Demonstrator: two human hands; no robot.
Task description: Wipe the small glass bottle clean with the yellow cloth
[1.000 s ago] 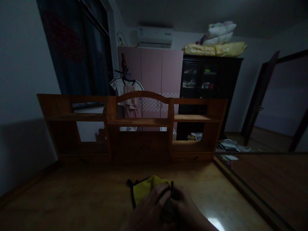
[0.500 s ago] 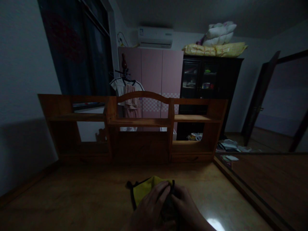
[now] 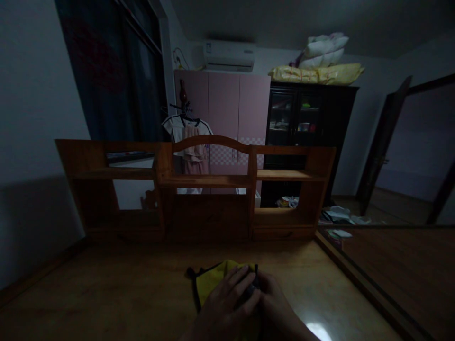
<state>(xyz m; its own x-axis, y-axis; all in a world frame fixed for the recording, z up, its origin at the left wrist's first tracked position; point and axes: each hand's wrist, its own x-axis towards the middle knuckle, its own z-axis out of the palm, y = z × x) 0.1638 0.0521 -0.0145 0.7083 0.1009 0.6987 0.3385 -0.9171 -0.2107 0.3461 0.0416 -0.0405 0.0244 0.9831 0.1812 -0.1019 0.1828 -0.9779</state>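
Observation:
A yellow cloth piece with black edging [image 3: 209,283] lies on the wooden desk [image 3: 124,293], with a small dark knob or loop at its left corner. It may be a pouch; its lower part is hidden under my hands. My left hand [image 3: 227,298] lies over the cloth, its fingers bent and gripping toward the right edge. Against that edge my right hand [image 3: 272,296] is closed, its fingertips mostly hidden behind the left hand. Between the hands shows a small dark, slightly shiny patch [image 3: 253,285], too dim to name.
A wooden shelf unit [image 3: 206,180] spans the back of the desk. Along the right side runs a raised edge [image 3: 355,279]. A wall [image 3: 31,213] stands at the left. Farther back are a pink wardrobe [image 3: 223,104] and a dark cabinet [image 3: 334,118]. The room is dim.
My left hand's fingers have shifted slightly, with the thumb now reaching right toward my right hand. The dark shiny patch shows more between them. The cloth has barely moved.

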